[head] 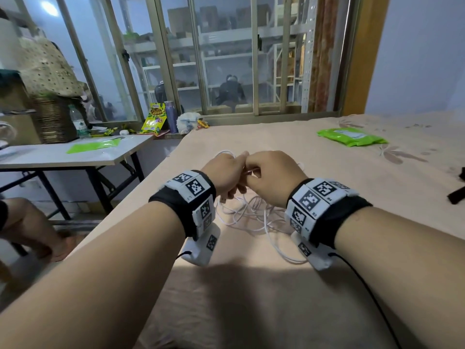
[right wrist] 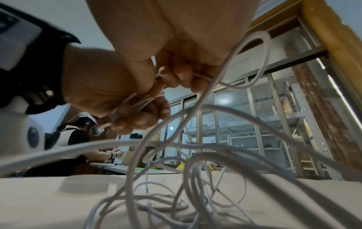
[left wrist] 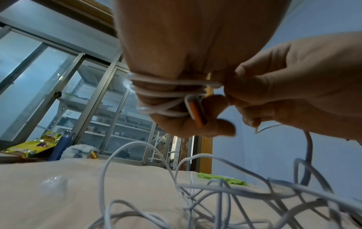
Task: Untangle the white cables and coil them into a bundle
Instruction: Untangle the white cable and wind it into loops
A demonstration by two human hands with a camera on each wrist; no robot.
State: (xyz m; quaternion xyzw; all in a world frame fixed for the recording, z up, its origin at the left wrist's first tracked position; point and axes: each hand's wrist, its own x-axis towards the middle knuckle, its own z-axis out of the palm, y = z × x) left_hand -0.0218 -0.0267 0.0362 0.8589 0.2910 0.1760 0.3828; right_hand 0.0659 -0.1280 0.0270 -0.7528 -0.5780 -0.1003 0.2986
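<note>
Peach bedding (head: 276, 285) covers the bed where the work is going on, with a sliding window (head: 226, 59) behind it and a folding table (head: 75, 153) off to the left. Both hands are raised just above the sheet and pressed close together. The left hand (head: 224, 172) has several turns of white cable (left wrist: 164, 91) wound tight round its fingers, probably using them as a spool so the coil keeps its shape, and an orange-tipped plug (left wrist: 197, 114) is tucked against those turns. The right hand (head: 271, 176) is curled and pinching a strand beside the coil, seemingly feeding it on. The rest of the cables lie under the hands as a loose, crossed heap (head: 251, 212), so most of the untangling looks undone. From above, the knuckles hide the pinch itself. I cannot tell how many separate cables there are, nor where their other ends lie. A green packet (head: 351, 137) sits well apart to the right.
</note>
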